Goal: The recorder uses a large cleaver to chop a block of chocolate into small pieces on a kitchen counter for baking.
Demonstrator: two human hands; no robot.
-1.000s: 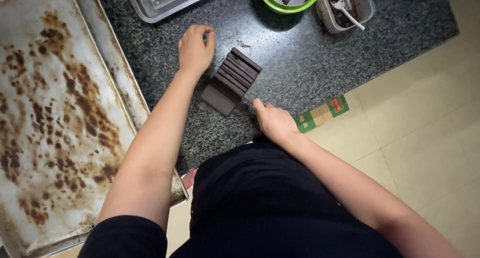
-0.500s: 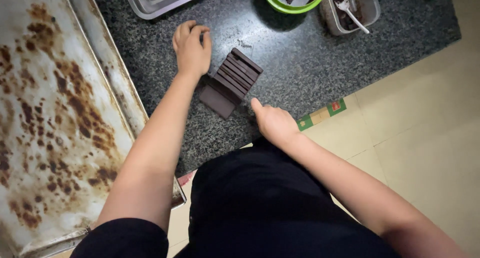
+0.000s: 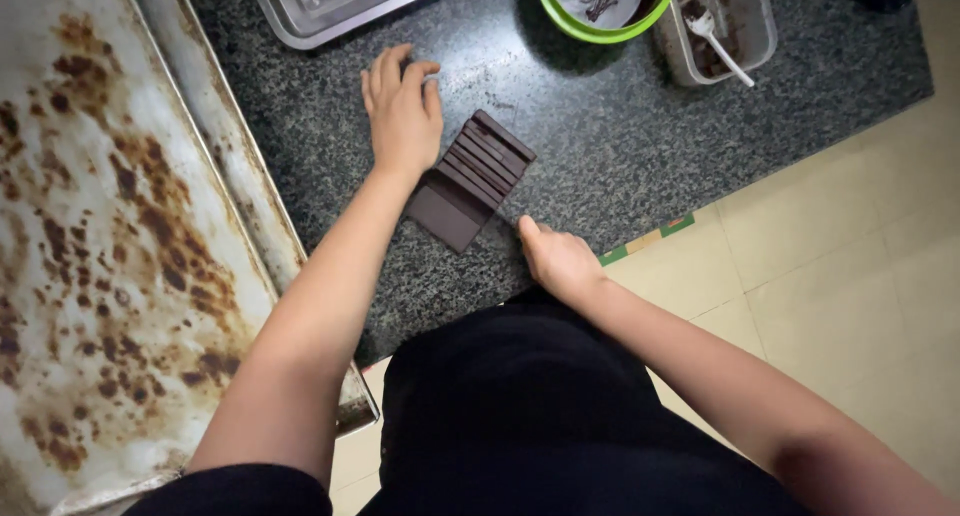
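Note:
A dark brown chocolate slab (image 3: 470, 179), scored into narrow bars, lies flat on the speckled black stone counter (image 3: 600, 146). My left hand (image 3: 402, 111) rests palm down on the counter just left of the slab, fingers slightly apart, holding nothing. My right hand (image 3: 560, 261) grips the counter's front edge below and right of the slab, its fingers curled under the edge and hidden.
A large rust-stained metal baking tray (image 3: 110, 246) fills the left side. At the back stand a steel tray (image 3: 330, 6), a green bowl (image 3: 600, 6) and a clear container with a white spoon (image 3: 725, 26). Tiled floor (image 3: 830, 256) lies to the right.
My left hand has slid a little farther back along the counter beside the slab. The right hand stays on the counter edge.

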